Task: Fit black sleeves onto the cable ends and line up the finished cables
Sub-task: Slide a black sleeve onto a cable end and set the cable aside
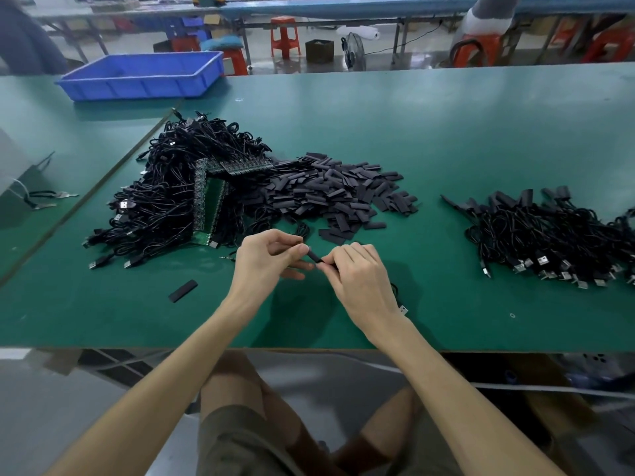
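L hand (271, 257) grip: pinches black sleeve (314, 257) | R hand (357, 274) grip: pinches its other end | sleeved cables (549, 235) piled well R

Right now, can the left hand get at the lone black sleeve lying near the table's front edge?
Probably yes: only bare table lies between the left hand and the lone sleeve. But it and the right hand are pinching another sleeve, so it must let go first.

Black flat sleeves (343, 194) and black coiled cables (165, 187) on a green table mat (446, 139); blue plastic tray (144, 89), red plastic stools (283, 36)
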A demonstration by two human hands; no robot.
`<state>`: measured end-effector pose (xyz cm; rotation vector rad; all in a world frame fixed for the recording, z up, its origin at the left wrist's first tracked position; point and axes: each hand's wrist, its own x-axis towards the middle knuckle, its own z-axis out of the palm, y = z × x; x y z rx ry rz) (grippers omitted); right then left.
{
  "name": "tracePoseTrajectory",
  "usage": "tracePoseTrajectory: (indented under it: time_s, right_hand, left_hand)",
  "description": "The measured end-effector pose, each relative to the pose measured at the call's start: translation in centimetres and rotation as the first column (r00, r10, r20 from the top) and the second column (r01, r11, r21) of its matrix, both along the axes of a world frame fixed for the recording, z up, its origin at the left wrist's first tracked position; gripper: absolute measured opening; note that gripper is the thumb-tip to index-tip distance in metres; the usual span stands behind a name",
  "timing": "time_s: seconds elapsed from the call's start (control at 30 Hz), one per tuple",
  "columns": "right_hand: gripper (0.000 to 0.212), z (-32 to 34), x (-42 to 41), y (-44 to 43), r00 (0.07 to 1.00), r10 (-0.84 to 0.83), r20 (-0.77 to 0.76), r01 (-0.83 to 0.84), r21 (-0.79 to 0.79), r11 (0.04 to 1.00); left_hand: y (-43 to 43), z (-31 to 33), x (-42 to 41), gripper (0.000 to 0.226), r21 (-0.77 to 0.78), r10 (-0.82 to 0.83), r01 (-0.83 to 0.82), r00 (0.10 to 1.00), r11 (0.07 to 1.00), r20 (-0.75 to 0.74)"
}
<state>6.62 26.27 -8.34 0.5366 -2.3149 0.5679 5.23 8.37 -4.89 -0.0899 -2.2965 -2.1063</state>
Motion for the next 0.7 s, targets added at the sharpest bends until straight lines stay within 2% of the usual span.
tracePoseTrajectory:
  time_s: [0.2, 0.4, 0.7]
  right_hand:
    - [0.016, 0.2, 0.0, -0.1, 1.000, 0.022, -0.015, -0.021, 0.006, 1.000]
    - [0.016, 0.2, 0.0, -0.1, 0.999, 0.047, -0.006, -0.047, 0.000, 0.999]
    - [0.018, 0.4, 0.1, -0.2, 0.998, 0.056, 0.017, -0.056, 0.008, 0.998]
  left_hand:
    - [0.5, -0.5, 0.0, 0.025, -0.045, 0.035, -0.037, 0.998, 0.998, -0.049]
    - [0.9, -1.0, -0.1, 0.027, 0.060, 0.085, -0.082, 0.995, 0.995, -0.047]
    - [0.9, -1.3, -0.5, 0.021, 0.070, 0.075, -0.070, 0.995, 0.995, -0.060]
